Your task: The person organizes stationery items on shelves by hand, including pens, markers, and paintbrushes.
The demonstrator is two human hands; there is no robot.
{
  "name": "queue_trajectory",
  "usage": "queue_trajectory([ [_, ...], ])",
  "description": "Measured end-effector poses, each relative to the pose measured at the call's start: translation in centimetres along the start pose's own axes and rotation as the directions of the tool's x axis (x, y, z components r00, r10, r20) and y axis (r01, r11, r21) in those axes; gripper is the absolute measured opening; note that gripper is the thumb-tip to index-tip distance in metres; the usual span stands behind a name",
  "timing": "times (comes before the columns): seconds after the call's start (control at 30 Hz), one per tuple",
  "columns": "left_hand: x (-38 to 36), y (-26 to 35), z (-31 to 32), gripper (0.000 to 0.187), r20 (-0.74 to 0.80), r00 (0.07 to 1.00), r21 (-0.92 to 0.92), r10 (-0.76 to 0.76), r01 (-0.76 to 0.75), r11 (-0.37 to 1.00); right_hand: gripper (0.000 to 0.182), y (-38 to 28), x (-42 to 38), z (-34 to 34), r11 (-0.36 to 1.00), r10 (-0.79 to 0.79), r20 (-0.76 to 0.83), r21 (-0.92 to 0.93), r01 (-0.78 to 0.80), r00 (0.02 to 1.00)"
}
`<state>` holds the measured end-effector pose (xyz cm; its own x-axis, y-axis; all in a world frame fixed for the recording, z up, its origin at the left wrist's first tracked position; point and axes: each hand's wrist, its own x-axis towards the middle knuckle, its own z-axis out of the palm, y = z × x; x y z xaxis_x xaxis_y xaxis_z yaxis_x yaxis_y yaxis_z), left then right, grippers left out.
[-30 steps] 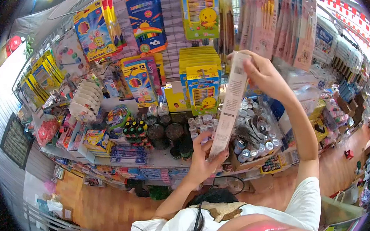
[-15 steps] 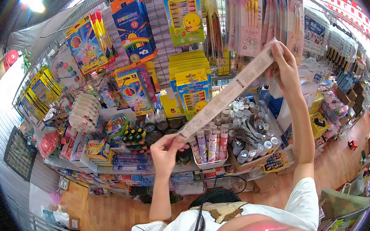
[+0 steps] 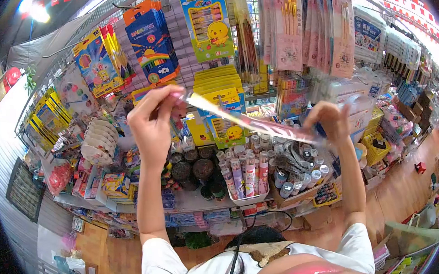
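A long narrow package (image 3: 249,120), smeared by motion, slants down from left to right in front of the shelf. Its upper left end is pinched between the thumb and fingers of my left hand (image 3: 153,124). At its lower right end is my right hand (image 3: 330,121), blurred, with fingers bent and partly apart; whether they grip the package cannot be made out. Behind the package hang yellow oil pastel packs (image 3: 226,115). Below it stands a white basket (image 3: 250,200) of patterned tubes.
Blue colour pencil packs (image 3: 151,42) and pink brush packs (image 3: 288,28) hang on the rack above. Dark jars (image 3: 203,169) stand left of the basket, and capped bottles (image 3: 304,182) lie to its right. A wooden floor (image 3: 151,259) shows below.
My left hand has moved up and left, and my right hand has come down. The package now slants the other way and shows a coloured side instead of the pale printed one.
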<state>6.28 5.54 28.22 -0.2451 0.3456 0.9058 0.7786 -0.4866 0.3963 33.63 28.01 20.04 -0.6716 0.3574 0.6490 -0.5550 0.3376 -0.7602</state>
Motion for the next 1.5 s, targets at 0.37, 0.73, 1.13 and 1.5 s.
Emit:
queue_trajectory([
  [0.37, 0.3, 1.1, 6.1, 0.012, 0.451, 0.884, -0.134, 0.124, -0.070, 0.989, 0.036, 1.7, 3.0, 7.5, 0.932, 0.069, 0.203, -0.363, 0.010, 0.977],
  [0.73, 1.6, 1.0, 8.8, 0.017, 0.518, 0.841, -0.150, 0.156, -0.090, 0.984, 0.025, 0.6, 3.7, 8.3, 0.994, 0.101, -0.008, -0.033, -0.101, 0.995],
  [1.13, 13.0, -0.4, 11.8, 0.021, 0.395, 0.917, 0.057, 0.054, -0.083, 0.995, 0.027, -2.2, 12.5, 4.9, 0.896, -0.216, -0.217, -0.432, 0.105, 0.952],
  [1.5, 24.2, -2.7, 14.6, 0.013, 0.143, 0.962, 0.379, 0.232, -0.270, 0.885, 0.042, -1.6, 22.5, 2.1, 0.812, -0.329, -0.335, -0.578, 0.083, 0.883],
])
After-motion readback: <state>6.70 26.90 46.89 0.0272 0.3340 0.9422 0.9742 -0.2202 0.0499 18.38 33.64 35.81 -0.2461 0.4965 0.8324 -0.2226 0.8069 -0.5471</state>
